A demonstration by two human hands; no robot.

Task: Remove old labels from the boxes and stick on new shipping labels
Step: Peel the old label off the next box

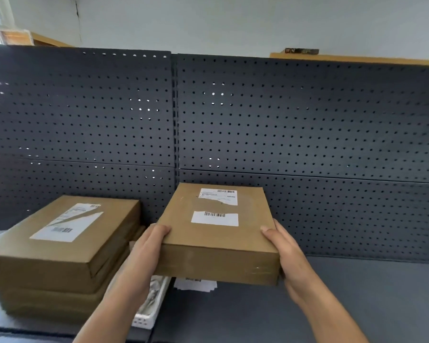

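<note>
Fingers [160, 231] of the left hand [146, 248] and the right hand [286, 256] grip the near side edges of a flat cardboard box [208, 241], thumbs on top, holding it above the dark table [357, 298]. Its long axis runs near to far, with the far end toward the pegboard [307, 132]. A torn label [219, 196] and a barcode label [214, 218] lie on its top face. A stack of boxes [60, 258] crowds its left edge. Open tabletop lies to the right.
</note>
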